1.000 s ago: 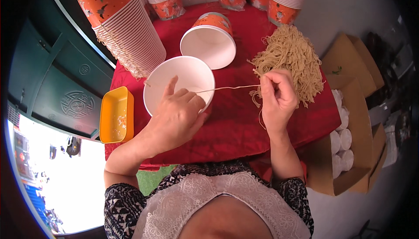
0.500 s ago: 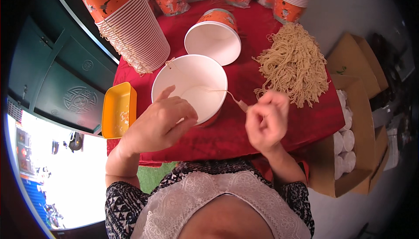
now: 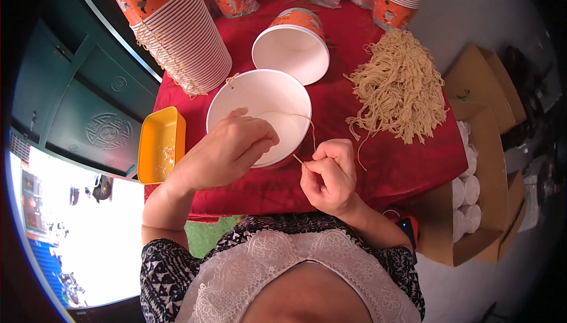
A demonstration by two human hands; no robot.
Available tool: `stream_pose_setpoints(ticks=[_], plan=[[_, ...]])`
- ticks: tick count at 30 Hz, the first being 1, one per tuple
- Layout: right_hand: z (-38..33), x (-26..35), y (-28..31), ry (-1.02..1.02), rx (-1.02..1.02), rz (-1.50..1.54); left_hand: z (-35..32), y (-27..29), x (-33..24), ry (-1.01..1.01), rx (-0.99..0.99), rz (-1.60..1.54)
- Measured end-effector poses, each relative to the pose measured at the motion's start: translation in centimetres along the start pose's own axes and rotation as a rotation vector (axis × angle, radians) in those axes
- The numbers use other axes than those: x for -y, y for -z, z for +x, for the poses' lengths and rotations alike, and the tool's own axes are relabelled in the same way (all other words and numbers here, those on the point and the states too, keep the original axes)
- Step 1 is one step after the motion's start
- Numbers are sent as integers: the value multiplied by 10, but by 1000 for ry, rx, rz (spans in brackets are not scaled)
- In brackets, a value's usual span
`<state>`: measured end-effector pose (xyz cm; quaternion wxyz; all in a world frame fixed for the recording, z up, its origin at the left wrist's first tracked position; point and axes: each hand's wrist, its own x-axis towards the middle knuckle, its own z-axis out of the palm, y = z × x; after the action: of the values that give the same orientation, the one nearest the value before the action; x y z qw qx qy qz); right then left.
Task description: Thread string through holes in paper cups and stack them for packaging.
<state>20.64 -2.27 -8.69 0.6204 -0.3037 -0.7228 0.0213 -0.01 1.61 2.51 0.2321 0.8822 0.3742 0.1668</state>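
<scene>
A white-lined paper bucket point(image 3: 289, 90) stands mouth up at the table's near side. A short loop of cord point(image 3: 231, 78) sits at its far left rim. My left hand point(image 3: 227, 149) is over the bucket's mouth, thumb and forefinger bent together; whatever they may hold is hidden. A thin beige cord point(image 3: 313, 131) runs from inside the bucket across its right rim to my right hand point(image 3: 331, 175). That hand is closed in a pinch on the cord, just right of the bucket, and a short stiff-looking end pokes out to its left.
Behind lies a tipped bucket point(image 3: 292, 54). A tall nested bucket stack point(image 3: 183, 39) with cord loops leans at left, above a yellow tray point(image 3: 144, 146). A heap of cords point(image 3: 401, 87) covers the right of the red-clothed table point(image 3: 407, 160). A cardboard box point(image 3: 440, 249) holds white rolls.
My right hand has moved left and nearer to me, closing on the cord beside the bucket. My left hand has shifted slightly right. One strand now trails from the cord heap.
</scene>
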Motion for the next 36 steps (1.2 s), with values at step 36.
stream_pose_setpoints(ticks=[36], plan=[[6,-3,-11,-64,78,-16,10,-6,4,-122,53,-5]])
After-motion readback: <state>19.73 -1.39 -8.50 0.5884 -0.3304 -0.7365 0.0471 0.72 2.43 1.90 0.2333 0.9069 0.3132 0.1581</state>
